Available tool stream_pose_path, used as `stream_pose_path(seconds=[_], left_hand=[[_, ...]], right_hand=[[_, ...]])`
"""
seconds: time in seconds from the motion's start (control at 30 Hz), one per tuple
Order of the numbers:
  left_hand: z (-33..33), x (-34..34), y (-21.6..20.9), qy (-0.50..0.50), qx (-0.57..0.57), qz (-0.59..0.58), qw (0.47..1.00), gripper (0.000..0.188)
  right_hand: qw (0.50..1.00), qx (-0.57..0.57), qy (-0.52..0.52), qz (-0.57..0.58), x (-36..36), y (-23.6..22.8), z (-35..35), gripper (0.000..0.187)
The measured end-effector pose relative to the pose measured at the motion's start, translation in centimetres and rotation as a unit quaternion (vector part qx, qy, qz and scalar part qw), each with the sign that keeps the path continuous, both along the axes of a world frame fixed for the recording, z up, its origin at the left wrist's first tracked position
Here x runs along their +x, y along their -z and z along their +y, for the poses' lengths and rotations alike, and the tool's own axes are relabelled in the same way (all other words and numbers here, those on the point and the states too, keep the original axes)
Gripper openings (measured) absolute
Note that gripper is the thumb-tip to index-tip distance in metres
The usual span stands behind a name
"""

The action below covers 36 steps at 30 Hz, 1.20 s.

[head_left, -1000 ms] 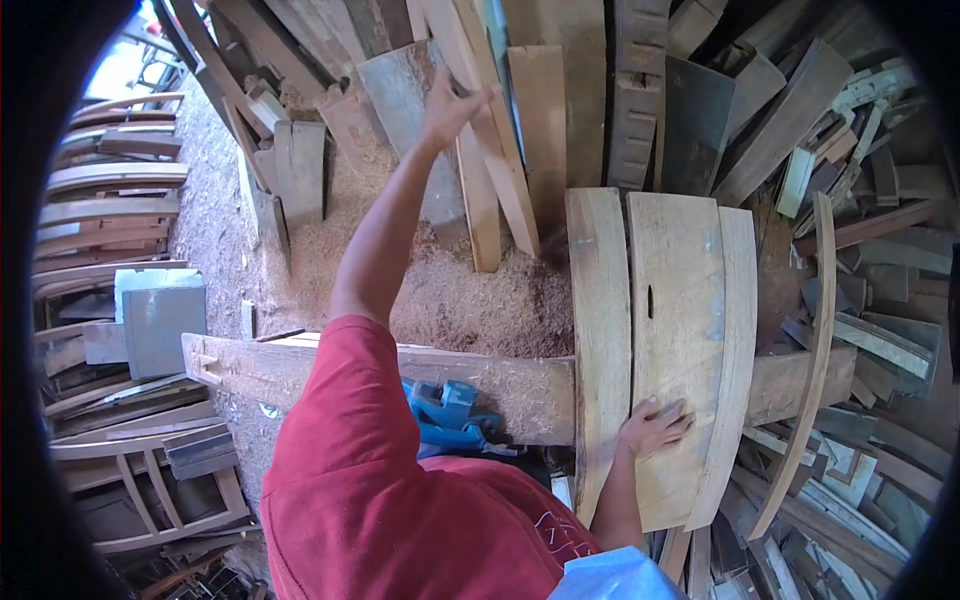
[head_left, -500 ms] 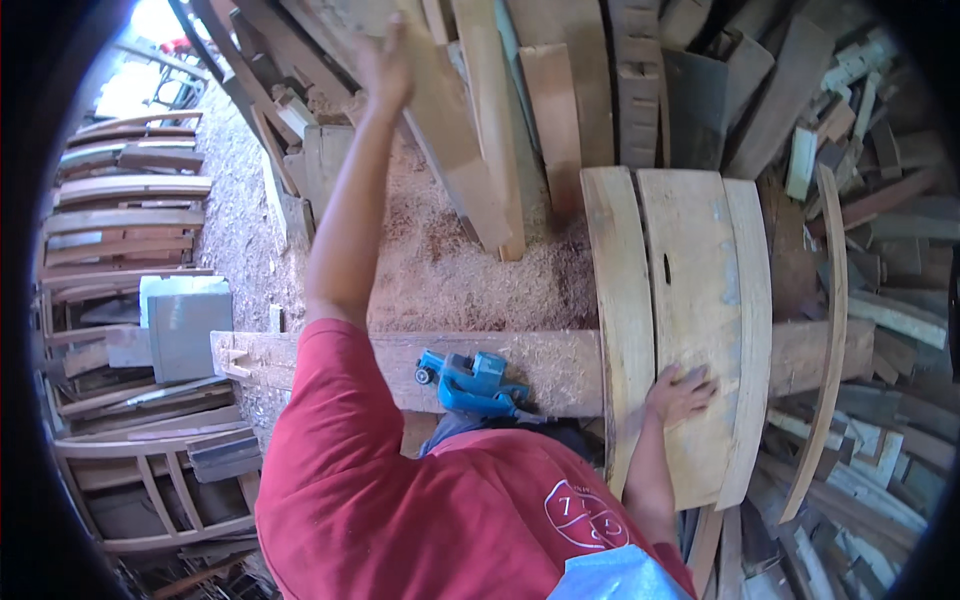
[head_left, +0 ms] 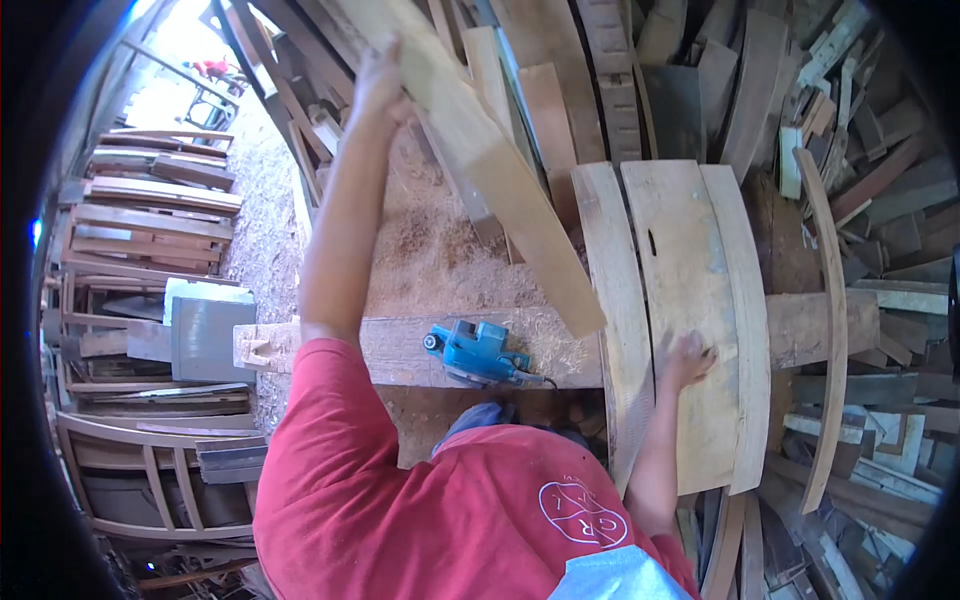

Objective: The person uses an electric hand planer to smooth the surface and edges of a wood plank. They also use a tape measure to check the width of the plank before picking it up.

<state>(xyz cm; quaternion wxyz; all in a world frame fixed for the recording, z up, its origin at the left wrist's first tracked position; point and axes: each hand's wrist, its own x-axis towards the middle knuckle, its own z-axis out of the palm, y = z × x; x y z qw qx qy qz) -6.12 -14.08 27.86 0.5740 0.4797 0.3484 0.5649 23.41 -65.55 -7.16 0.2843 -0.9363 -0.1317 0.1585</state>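
Observation:
At the upper left, my left hand (head_left: 380, 88), arm stretched far out, grips the edge of a long pale wooden plank (head_left: 505, 170). The plank slants down to the right, its near end by the boards on the bench. My right hand (head_left: 686, 362) rests on a wide pale board (head_left: 690, 270), its fingers loosely bent and holding nothing. Narrower curved boards flank it, one on the left (head_left: 605, 250) and one on the right (head_left: 742, 300). A blue electric hand planer (head_left: 482, 350) sits on the wooden beam (head_left: 570, 340) in front of my body.
Several more planks (head_left: 548, 120) lean at the far side, above sawdust (head_left: 430, 240). A thin curved wooden strip (head_left: 832, 330) and heaps of offcuts (head_left: 890, 420) lie on the right. Stacked wooden frames (head_left: 160, 480) and a grey box (head_left: 213, 338) stand on the left.
The held plank has come away from the leaning pile, its near end swinging right and toward me. My right hand has shifted slightly up the board, its fingers now more bent.

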Motion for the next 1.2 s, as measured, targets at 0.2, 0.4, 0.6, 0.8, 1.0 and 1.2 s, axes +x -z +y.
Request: stream_pose_path(seconds=[0.2, 0.4, 0.6, 0.8, 1.0, 1.2], left_hand=[[-10.1, 4.6, 2.7, 0.044, -0.075, 0.104, 0.991, 0.048], [-16.8, 11.4, 3.8, 0.12, -0.166, 0.134, 0.97, 0.052], [-20.7, 15.5, 7.3, 0.218, -0.171, 0.118, 0.953, 0.034], [-23.1, 19.1, 16.1, 0.286, -0.237, 0.128, 0.92, 0.045], [-26.4, 21.0, 21.4, 0.271, -0.349, 0.006, 0.897, 0.048], [-29.0, 23.5, 25.1, 0.291, -0.379, -0.061, 0.877, 0.052]], right_hand=[[0.914, 0.315, -0.228, 0.113, -2.9, -14.2, -5.3, 0.094], [0.925, 0.108, -0.333, -0.151, -8.5, -18.9, -6.3, 0.109], [0.883, 0.321, -0.305, 0.158, -5.6, -16.1, -13.1, 0.098], [0.936, 0.204, -0.286, 0.016, -4.9, -15.7, -18.0, 0.098], [0.93, 0.012, -0.258, -0.262, -5.5, -16.4, -20.8, 0.096], [0.961, -0.046, -0.176, -0.208, -5.6, -16.3, -21.8, 0.107]])
